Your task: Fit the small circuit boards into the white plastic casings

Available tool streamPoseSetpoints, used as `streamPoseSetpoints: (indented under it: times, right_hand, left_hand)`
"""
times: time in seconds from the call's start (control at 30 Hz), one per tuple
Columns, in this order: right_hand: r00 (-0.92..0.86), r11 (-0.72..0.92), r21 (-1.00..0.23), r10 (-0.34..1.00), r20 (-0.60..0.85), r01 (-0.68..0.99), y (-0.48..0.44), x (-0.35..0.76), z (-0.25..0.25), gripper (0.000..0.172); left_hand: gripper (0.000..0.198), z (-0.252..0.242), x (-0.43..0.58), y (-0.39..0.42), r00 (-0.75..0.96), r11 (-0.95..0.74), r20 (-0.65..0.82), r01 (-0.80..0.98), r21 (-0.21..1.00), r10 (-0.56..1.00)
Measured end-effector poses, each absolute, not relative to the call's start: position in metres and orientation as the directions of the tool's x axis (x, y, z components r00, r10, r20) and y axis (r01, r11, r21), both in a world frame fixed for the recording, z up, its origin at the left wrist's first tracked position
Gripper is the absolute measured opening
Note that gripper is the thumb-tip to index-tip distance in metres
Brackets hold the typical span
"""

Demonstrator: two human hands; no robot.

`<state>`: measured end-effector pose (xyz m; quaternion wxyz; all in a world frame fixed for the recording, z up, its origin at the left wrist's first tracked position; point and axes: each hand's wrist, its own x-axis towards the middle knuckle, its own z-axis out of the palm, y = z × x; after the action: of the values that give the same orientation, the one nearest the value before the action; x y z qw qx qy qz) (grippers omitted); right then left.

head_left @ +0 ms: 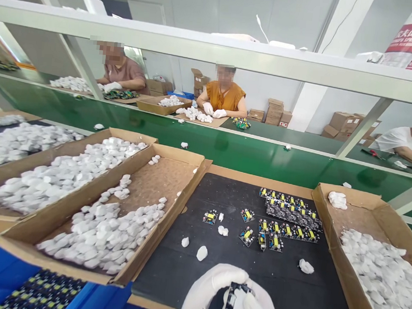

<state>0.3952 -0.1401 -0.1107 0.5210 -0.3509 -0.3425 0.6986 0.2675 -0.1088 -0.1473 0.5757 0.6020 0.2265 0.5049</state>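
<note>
Two gloved hands: lower center of the frame; left hand [202, 292] and right hand [264, 308] meet, their narrow grip closed around one board [229, 298].
Board, held: between the fingers, above the mat [310, 305], seemingly with a white lump [239, 304] against it; two-handed, probably to steady it.
Long axis: roughly up-down in the frame, top leaning right; its facing cannot be told.
Loose boards [288, 232]: right of center, partly in rows, likely for order.
Trays [163, 177] [371, 216]: left and right, presumably for short reach.
</note>
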Motion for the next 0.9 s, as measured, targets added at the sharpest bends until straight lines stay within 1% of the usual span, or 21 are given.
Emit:
streamPoseSetpoints:
  times: [0.07, 0.13, 0.23, 0.3, 0.4, 0.47, 0.53, 0.6, 0.67, 0.7, 0.73, 0.8, 0.9]
  right_hand:
    - [-0.210, -0.206, -0.870, 0.970, -0.122, -0.448, -0.137, 0.395, -0.113, 0.044]
    - [-0.228, -0.199, -0.894, 0.967, -0.113, -0.401, -0.135, 0.394, -0.112, 0.046]
    - [-0.265, -0.180, -0.915, 0.961, -0.084, -0.362, -0.135, 0.391, -0.102, 0.047]
    - [-0.281, -0.160, -0.915, 0.958, -0.054, -0.370, -0.137, 0.390, -0.097, 0.049]
    - [-0.290, -0.164, -0.889, 0.956, -0.037, -0.428, -0.140, 0.391, -0.099, 0.044]
    - [-0.300, -0.162, -0.876, 0.954, -0.020, -0.454, -0.138, 0.393, -0.108, 0.041]
    - [-0.311, -0.174, -0.881, 0.950, -0.032, -0.441, -0.134, 0.397, -0.118, 0.042]
    - [-0.279, -0.185, -0.896, 0.958, -0.073, -0.403, -0.130, 0.401, -0.125, 0.033]
    - [-0.204, -0.188, -0.905, 0.972, -0.116, -0.381, -0.128, 0.403, -0.126, 0.017]
    - [-0.163, -0.179, -0.907, 0.979, -0.125, -0.381, -0.128, 0.403, -0.124, 0.013]
    - [-0.134, -0.176, -0.907, 0.982, -0.134, -0.382, -0.129, 0.403, -0.122, 0.014]
    - [-0.116, -0.165, -0.911, 0.985, -0.130, -0.379, -0.133, 0.400, -0.115, 0.022]
    - [-0.162, -0.150, -0.920, 0.982, -0.096, -0.362, -0.137, 0.395, -0.109, 0.033]
  left_hand:
    - [0.047, -0.144, 0.268, -0.107, 0.359, -0.310, 0.388, -0.257, 0.915, 0.849]
    - [0.044, -0.139, 0.265, -0.105, 0.338, -0.424, 0.449, -0.148, 0.893, 0.827]
    - [0.046, -0.138, 0.260, -0.105, 0.328, -0.605, 0.565, 0.026, 0.796, 0.758]
    - [0.048, -0.140, 0.258, -0.105, 0.294, -0.668, 0.621, 0.095, 0.738, 0.727]
    - [0.052, -0.145, 0.257, -0.104, 0.231, -0.673, 0.640, 0.108, 0.732, 0.733]
    - [0.056, -0.145, 0.259, -0.103, 0.234, -0.653, 0.623, 0.074, 0.754, 0.746]
    - [0.056, -0.143, 0.262, -0.105, 0.243, -0.652, 0.618, 0.097, 0.752, 0.748]
    - [0.049, -0.143, 0.266, -0.111, 0.201, -0.663, 0.632, 0.187, 0.725, 0.748]
    - [0.036, -0.145, 0.271, -0.118, 0.127, -0.655, 0.650, 0.285, 0.700, 0.749]
    - [0.030, -0.147, 0.273, -0.122, 0.095, -0.645, 0.653, 0.315, 0.697, 0.752]
    - [0.028, -0.149, 0.275, -0.125, 0.081, -0.635, 0.650, 0.333, 0.697, 0.755]
    - [0.030, -0.152, 0.277, -0.128, 0.063, -0.621, 0.645, 0.356, 0.698, 0.762]
    - [0.032, -0.154, 0.275, -0.127, 0.092, -0.645, 0.656, 0.331, 0.689, 0.749]
